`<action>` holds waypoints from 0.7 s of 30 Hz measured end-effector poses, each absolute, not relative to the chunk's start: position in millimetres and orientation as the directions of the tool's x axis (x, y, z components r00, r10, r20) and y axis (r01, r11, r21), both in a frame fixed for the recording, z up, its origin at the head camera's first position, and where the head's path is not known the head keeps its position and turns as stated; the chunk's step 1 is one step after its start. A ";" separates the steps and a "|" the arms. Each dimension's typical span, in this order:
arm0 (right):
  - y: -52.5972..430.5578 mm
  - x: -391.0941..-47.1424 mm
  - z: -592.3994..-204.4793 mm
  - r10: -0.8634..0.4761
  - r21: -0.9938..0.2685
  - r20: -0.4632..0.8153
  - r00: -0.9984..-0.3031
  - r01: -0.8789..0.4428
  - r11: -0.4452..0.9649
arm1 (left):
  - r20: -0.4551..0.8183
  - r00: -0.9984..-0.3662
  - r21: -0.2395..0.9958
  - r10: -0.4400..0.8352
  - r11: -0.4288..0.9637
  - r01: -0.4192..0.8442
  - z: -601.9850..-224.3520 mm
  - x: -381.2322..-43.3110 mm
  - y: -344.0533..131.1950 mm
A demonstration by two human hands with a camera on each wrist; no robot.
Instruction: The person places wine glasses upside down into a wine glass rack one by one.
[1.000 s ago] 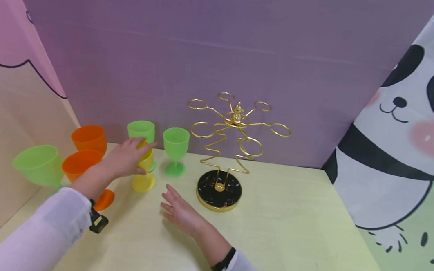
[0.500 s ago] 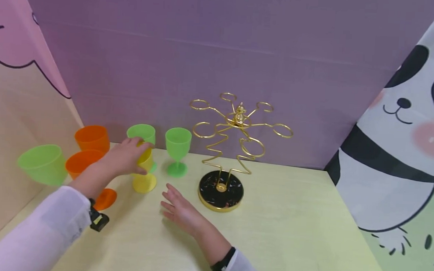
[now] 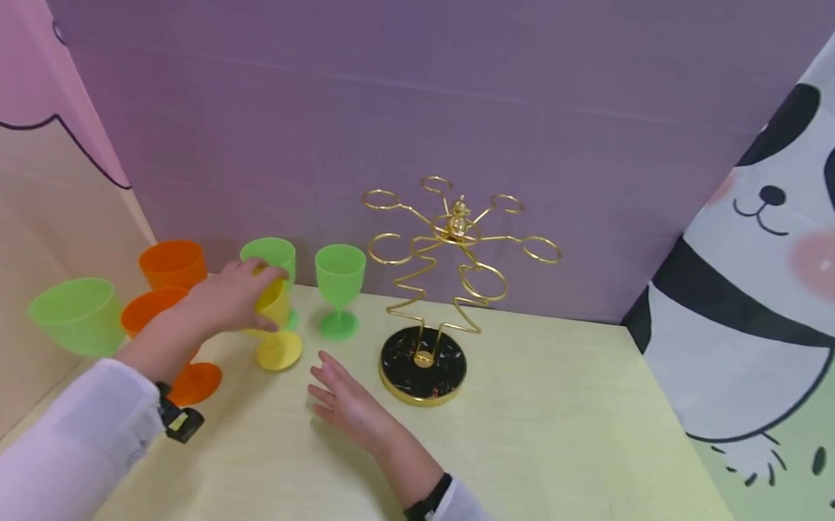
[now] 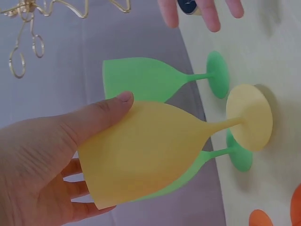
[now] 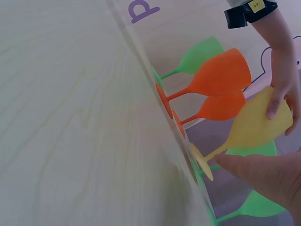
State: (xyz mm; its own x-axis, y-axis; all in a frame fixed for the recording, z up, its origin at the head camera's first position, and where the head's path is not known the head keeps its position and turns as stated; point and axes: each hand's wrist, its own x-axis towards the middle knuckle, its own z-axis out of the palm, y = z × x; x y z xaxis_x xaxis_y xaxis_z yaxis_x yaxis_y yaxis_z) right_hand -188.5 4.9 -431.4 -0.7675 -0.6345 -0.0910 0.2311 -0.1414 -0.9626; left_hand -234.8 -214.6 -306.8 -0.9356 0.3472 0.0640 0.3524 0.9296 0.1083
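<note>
My left hand (image 3: 227,298) holds a yellow goblet (image 4: 150,146) by the upper part of its bowl, thumb on one side and fingers on the other. The goblet leans, its round foot (image 3: 280,352) low over the table. Two green goblets (image 3: 340,276) stand upright behind it, one partly hidden by the left hand. My right hand (image 3: 349,410) hovers with extended fingers, palm turned toward the goblets and holding nothing. In the right wrist view, its thumb (image 5: 249,172) overlaps the area beside the yellow goblet's stem.
A gold wire stand with several rings (image 3: 483,282) rises from a round black base (image 3: 422,367) right of the goblets. Two orange goblets (image 3: 172,263) and another green goblet (image 3: 77,317) stand at the left, partly behind the left forearm. A purple backdrop (image 3: 537,141) closes off the table's back.
The left hand has shifted slightly left, and the yellow goblet's bowl has tipped left with it. The right hand stays nearly where it was.
</note>
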 end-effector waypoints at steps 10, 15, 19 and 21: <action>9.6 -188.8 -434.1 -0.632 -0.958 -0.087 -0.770 0.239 -0.159 | 0.100 -0.935 0.226 0.341 0.907 0.355 -291.3 -214.7 -216.3; 12.1 -188.4 -434.0 -0.638 -0.961 -0.080 -0.766 0.230 -0.156 | 0.155 -0.942 0.314 0.298 0.889 0.332 -290.9 -204.8 -223.1; 11.6 -186.0 -431.1 -0.644 -0.962 -0.076 -0.761 0.227 -0.155 | 0.174 -0.956 0.412 0.236 0.864 0.289 -297.6 -195.3 -232.0; 10.5 -184.2 -429.3 -0.650 -0.958 -0.069 -0.757 0.231 -0.168 | 0.206 -0.956 0.459 0.210 0.841 0.284 -303.9 -190.4 -236.0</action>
